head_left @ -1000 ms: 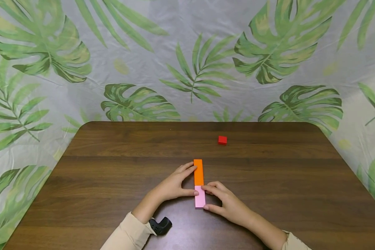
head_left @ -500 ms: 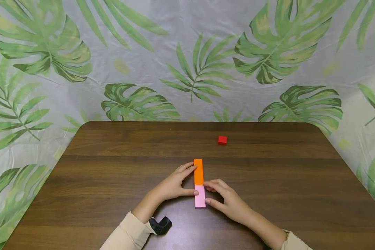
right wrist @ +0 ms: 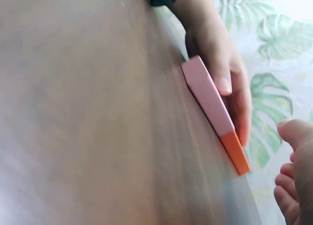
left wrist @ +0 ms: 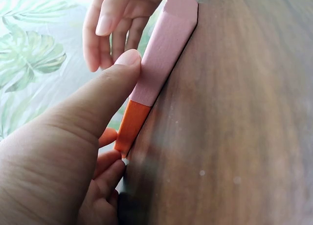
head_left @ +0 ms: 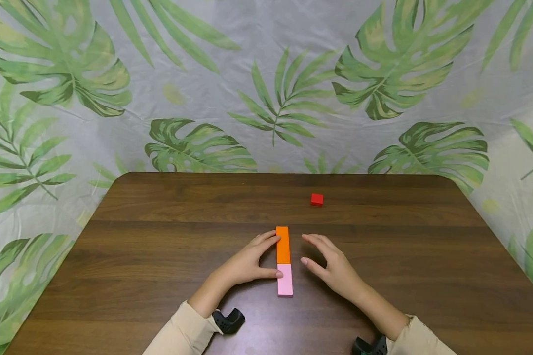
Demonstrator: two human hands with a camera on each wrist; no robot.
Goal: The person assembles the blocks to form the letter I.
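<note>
An orange block (head_left: 283, 245) and a pink block (head_left: 285, 281) lie end to end in one straight row on the table, the pink one nearer the person. My left hand (head_left: 244, 264) rests along the row's left side. Its thumb touches the pink block and its fingertips touch the orange one, with the thumb and fingers spread rather than curled around either. To the right of the row, my right hand (head_left: 335, 266) is apart from both blocks, its thumb and fingers spread and holding nothing. In the left wrist view the pink block (left wrist: 164, 49) shows its near end.
A small red block (head_left: 317, 199) sits farther back on the brown wooden table (head_left: 160, 236), right of the row. Behind the table hangs a leaf-patterned cloth (head_left: 293, 74). Dark devices (head_left: 229, 321) are worn at both wrists.
My right hand has let go of the pink block and moved up and to the right, away from the row. The left hand and all the blocks have stayed in place.
</note>
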